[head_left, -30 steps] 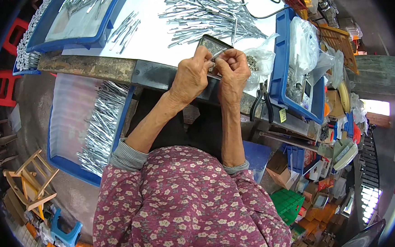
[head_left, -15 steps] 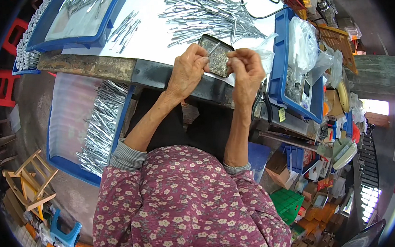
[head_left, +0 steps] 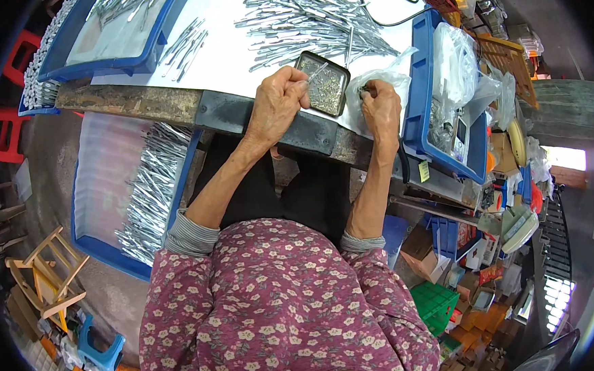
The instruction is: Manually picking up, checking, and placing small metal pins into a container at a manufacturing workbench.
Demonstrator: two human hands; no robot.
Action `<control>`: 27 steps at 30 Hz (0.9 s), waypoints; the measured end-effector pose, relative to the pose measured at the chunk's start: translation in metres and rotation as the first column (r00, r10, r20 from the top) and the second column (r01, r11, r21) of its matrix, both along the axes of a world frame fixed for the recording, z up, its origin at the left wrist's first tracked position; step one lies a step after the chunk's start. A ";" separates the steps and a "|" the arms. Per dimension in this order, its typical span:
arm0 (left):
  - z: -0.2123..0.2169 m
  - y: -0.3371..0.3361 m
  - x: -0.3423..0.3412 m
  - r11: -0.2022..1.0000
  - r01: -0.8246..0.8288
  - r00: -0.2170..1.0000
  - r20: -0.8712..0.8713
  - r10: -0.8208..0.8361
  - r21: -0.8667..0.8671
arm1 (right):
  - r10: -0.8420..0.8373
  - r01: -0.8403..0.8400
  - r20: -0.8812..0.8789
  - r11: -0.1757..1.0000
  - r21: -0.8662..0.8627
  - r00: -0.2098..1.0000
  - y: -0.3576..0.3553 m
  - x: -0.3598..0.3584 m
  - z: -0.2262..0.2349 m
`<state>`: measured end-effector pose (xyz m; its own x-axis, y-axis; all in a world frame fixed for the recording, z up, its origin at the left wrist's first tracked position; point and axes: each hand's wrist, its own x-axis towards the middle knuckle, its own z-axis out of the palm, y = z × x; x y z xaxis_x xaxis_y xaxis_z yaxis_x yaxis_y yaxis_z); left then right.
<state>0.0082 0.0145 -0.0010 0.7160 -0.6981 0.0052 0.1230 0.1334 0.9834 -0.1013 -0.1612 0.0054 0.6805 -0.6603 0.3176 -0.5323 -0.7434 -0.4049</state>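
Observation:
My left hand (head_left: 278,101) is closed, pinching a slim silvery metal rod (head_left: 318,70) whose end reaches over a small dark-rimmed square tray (head_left: 341,106). Tiny metallic pieces cover the bottom of that tray. To its right, my right hand (head_left: 382,109) is closed around dark-handled pliers (head_left: 404,160); a dark tip shows by the fingertips and one handle below the hand, while the palm hides the middle. Beyond the tray, a large heap of similar silvery rods (head_left: 307,21) lies on the white table covering, and a smaller group of rods (head_left: 185,49) lies to the left.
A blue bin (head_left: 413,134) with clear plastic bags stands at the right. Another blue tray (head_left: 156,54) sits at the far left. Below the table edge (head_left: 238,112), a blue crate (head_left: 97,255) holds many rods. A black cable (head_left: 396,23) crosses the far right.
My right hand has moved away from the tray to the right and has taken hold of the pliers. My left hand stays almost in place with the rod.

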 end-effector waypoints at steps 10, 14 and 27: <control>0.002 0.001 -0.004 0.998 0.035 0.998 0.062 -0.032 -0.043 | -0.058 0.040 -0.097 0.984 -0.172 0.994 0.000 0.010 -0.007; 0.004 0.001 -0.005 0.998 0.024 0.999 0.046 -0.022 -0.056 | -0.054 0.044 -0.042 0.976 -0.215 0.998 0.003 0.009 -0.009; 0.005 0.001 -0.007 0.984 0.070 0.990 -0.110 -0.088 -0.161 | -0.145 0.162 0.410 0.987 -0.006 0.901 0.024 0.005 0.006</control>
<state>0.0008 0.0155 0.0042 0.6607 -0.7496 0.0393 0.2511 0.2701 0.9295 -0.0960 -0.1375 0.0113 0.3780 -0.7276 0.5725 -0.4366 -0.6854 -0.5828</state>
